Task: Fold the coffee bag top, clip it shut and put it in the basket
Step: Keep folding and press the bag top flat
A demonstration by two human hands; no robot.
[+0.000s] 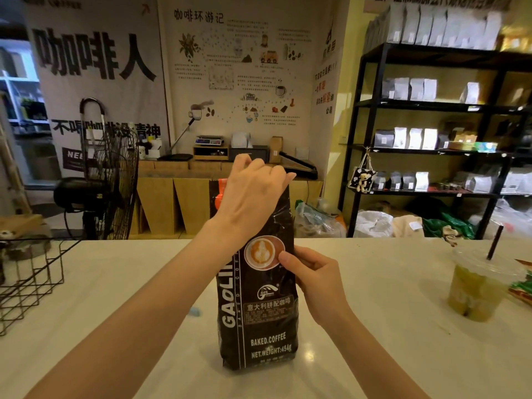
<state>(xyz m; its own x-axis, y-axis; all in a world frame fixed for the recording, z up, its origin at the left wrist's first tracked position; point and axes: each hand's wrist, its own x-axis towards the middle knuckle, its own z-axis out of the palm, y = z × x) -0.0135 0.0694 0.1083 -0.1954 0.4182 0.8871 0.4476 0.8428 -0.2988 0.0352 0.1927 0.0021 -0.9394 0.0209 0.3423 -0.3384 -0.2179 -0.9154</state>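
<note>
A tall dark brown coffee bag point(259, 318) with white lettering and a latte picture stands upright on the white counter point(374, 326). My left hand point(253, 194) lies over the bag's top, fingers curled over its upper edge, so the top itself is hidden. My right hand point(313, 275) grips the bag's right side at mid height, thumb on the front. A small light blue object point(195, 311), possibly the clip, peeks out from behind my left forearm on the counter. The black wire basket point(31, 280) stands at the counter's left edge.
A plastic cup of green drink point(475, 292) with a dark straw stands on the counter at the right, beside a colourful packet point(522, 286). Behind the counter are a floor fan point(115, 182), cardboard-fronted benches and black shelves point(431, 151) of coffee bags.
</note>
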